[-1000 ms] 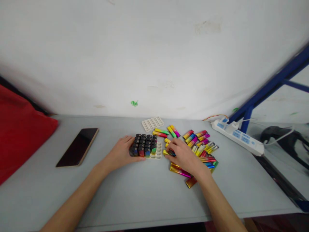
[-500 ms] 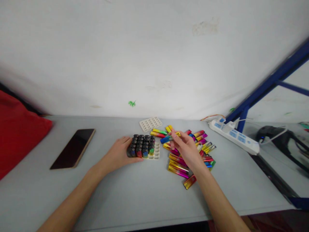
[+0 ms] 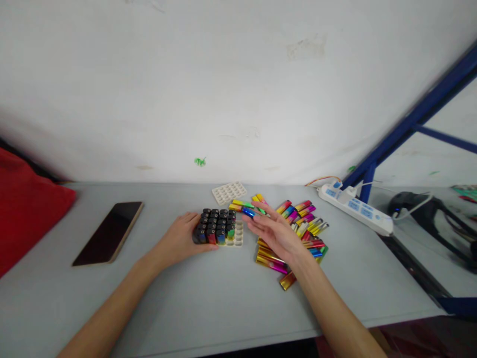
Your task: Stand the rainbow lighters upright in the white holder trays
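My left hand [image 3: 183, 232] curves round the left side of a block of upright lighters [image 3: 215, 224], thumb along the front and fingers behind. Their black tops face up, and coloured bodies show along the front row. They stand in a white tray [image 3: 237, 240], whose right-hand cells show bare. My right hand [image 3: 275, 229] is just right of the tray, palm side partly showing and some fingers stretched out. A shiny blue lighter [image 3: 248, 213] is held at its fingertips, pointing left; its rear end is hidden by the fingers.
Loose metallic coloured lighters [image 3: 271, 263] lie heaped around and under my right hand. Against the wall lies a second white tray [image 3: 229, 192]. A phone [image 3: 109, 232] is at left, near a red cloth [image 3: 30, 204]. A power strip [image 3: 354, 209] and blue frame [image 3: 395, 132] stand right.
My right hand has moved slightly left toward the tray with the blue lighter, its fingers now straighter. The left hand keeps its place on the block. The whole view has shifted a little.
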Motion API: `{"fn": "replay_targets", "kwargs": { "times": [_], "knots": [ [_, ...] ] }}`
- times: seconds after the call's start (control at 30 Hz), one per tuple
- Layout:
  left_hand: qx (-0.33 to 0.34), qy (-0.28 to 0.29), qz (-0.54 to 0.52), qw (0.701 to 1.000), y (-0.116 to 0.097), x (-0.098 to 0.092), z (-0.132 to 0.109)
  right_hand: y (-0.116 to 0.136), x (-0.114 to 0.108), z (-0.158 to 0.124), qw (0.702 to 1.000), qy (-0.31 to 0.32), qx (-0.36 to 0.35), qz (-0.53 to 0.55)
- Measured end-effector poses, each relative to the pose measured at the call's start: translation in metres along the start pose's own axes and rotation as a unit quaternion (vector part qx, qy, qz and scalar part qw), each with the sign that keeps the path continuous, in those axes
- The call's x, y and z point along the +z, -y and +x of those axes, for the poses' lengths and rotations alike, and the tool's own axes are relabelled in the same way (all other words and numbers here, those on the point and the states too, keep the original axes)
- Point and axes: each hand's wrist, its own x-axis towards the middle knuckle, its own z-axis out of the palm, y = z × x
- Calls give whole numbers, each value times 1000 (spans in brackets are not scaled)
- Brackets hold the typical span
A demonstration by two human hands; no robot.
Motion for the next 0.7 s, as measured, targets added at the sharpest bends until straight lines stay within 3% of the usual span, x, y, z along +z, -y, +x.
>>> {"fn": "replay_targets", "kwargs": {
  "times": [0.13,0.47,0.57,0.7],
  "knots": [
    [-11,21,1,1000,-1,-1,1,-3,2,-1,999,22,3,-49],
    [0,11,-2,1000,-3,-1,0,-10,6,-5,992,36,-15,-116],
    [-1,10,-5,1000,-3,-1,-1,-12,8,-5,989,29,9,-145],
    [-5,5,-7,1000,0,2,0,-15,9,0,976,2,-15,-217]
  ]
}}
